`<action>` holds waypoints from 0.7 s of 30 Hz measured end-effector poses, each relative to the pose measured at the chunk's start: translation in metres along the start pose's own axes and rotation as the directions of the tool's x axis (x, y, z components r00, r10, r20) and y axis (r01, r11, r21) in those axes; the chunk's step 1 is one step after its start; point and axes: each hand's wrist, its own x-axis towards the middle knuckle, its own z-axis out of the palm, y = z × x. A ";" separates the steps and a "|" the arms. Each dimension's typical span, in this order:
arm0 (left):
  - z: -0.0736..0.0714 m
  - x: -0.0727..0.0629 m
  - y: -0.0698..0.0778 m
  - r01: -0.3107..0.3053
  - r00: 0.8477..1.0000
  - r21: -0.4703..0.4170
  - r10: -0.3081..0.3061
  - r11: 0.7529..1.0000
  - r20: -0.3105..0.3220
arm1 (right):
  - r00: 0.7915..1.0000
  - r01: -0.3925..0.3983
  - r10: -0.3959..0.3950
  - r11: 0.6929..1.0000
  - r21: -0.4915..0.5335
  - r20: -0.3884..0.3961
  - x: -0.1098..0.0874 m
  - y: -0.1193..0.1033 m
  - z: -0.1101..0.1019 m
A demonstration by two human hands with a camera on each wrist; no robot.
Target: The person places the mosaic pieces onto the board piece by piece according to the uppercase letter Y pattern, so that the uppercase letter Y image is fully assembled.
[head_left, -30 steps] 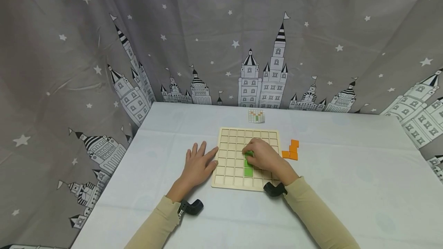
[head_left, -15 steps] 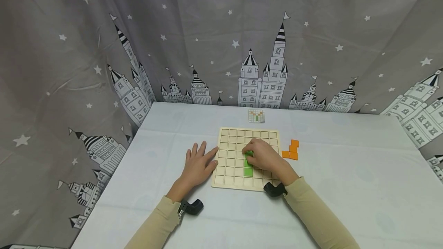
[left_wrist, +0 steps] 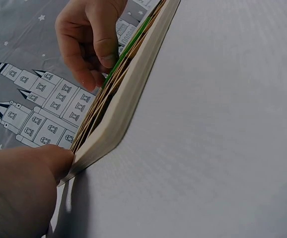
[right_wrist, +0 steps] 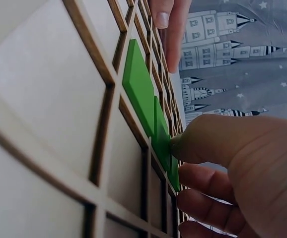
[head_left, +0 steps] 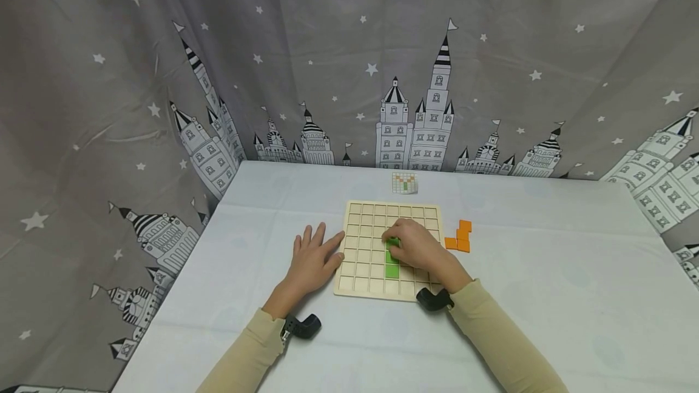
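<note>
A square wooden grid board (head_left: 363,270) lies on the white table. Several green square tiles (head_left: 392,271) run in a column on its middle cells, the farther ones partly under my right hand (head_left: 417,247). That hand bends over the board, thumb and fingers pinching a green tile (right_wrist: 161,136) in the right wrist view. My left hand (head_left: 312,262) rests spread on the table at the board's left edge, with thumb and index finger touching the rim. In the left wrist view, its thumb (left_wrist: 59,161) meets the board's corner.
Right of the board lie several orange square tiles (head_left: 463,236) in a stepped shape. Behind it, a small printed card (head_left: 405,184) shows a grid with orange and green squares. A grey curtain (head_left: 338,47) with castles and stars hangs at the table's back and left.
</note>
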 end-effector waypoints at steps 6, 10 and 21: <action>0.000 0.000 0.000 -0.002 1.000 0.000 0.002 1.000 0.002 | 1.000 -0.009 0.009 1.000 0.009 -0.004 -0.002 0.004 -0.001; 0.000 0.001 -0.001 -0.003 1.000 0.000 0.003 1.000 0.004 | 1.000 -0.010 0.010 1.000 0.004 -0.019 -0.005 0.009 -0.005; 0.001 0.001 -0.003 -0.015 1.000 0.003 0.015 1.000 -0.007 | 0.993 -0.108 0.110 0.993 0.036 -0.046 -0.026 0.034 -0.030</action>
